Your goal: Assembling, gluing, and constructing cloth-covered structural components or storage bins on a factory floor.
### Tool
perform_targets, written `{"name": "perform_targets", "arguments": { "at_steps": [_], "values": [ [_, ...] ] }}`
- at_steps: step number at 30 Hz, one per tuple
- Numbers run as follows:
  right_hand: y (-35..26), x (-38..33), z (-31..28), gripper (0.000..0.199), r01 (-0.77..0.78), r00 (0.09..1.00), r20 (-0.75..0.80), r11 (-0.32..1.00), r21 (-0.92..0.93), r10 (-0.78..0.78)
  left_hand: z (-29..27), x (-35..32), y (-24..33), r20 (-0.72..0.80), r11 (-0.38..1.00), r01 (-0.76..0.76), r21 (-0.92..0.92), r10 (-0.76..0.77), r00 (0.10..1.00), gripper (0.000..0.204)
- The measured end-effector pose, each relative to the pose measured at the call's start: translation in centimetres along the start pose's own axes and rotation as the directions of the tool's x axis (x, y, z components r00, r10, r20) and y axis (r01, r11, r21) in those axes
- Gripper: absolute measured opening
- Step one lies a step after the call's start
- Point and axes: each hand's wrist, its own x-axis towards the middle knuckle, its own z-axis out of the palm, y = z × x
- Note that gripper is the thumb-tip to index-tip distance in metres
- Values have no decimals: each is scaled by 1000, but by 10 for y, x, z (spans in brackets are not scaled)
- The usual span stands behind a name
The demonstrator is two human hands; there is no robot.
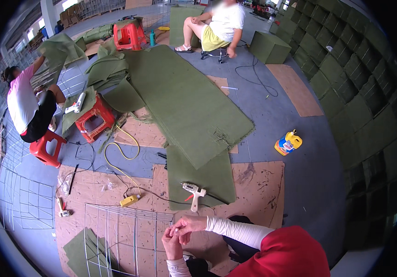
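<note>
Left hand (pixel 172 243): seen low in the view, raised palm-up, fingers curled inward; whether anything is pinched cannot be told
Right hand (pixel 187 225): brought across from a white sleeve, fingertips pressed against the left hand's fingers; a small thing between them cannot be made out
Wire grid panel (pixel 124 240): laid flat on the cardboard just left of both hands, its near corner close to the left hand, not touched
Glue gun (pixel 194 191): white and cream, laid on the brown cardboard just above the hands, at the edge of a green felt piece, its black cord trailing off to the left
Yellow plug box (pixel 129 201): set on the cardboard above the wire grid panel, a yellow cable looping away from it
Green felt sheets (pixel 184 101): a long stack spread across the floor, well beyond the hands
Felt scraps (pixel 85 251): small green pieces seen under the grid panel
Yellow glue jug (pixel 288 142): stood on the grey floor to the right, well apart from the hands
Red stool (pixel 94 119): stood left of the felt, a second glue gun (pixel 75 104) laid just beside it
Co-worker at left (pixel 25 104): seated on another red stool, green felt held up
Co-worker at top (pixel 217 27): seated on a rolling stool beyond the felt
Green cubes (pixel 346 78): stacked in rows along the right wall
</note>
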Motion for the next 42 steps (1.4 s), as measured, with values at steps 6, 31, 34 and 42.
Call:
{"name": "perform_targets", "arguments": {
  "at_steps": [6,31,34,42],
  "values": [
    [10,-11,-7,32,116,992,46,992,-40,-114,14,-5,2,18,974,-88,210,86,996,22],
    [87,-225,54,12,698,501,-566,692,-184,-655,23,-178,-1,-12,712,-425,559,519,855,14],
    [98,-247,66,11,732,362,-696,651,-199,-620,36,-173,-8,122,668,-437,603,463,878,11],
    [350,-371,-69,16,373,-110,-935,858,-353,-338,66,-168,-24,249,645,-539,542,490,836,14]
  ]
}}
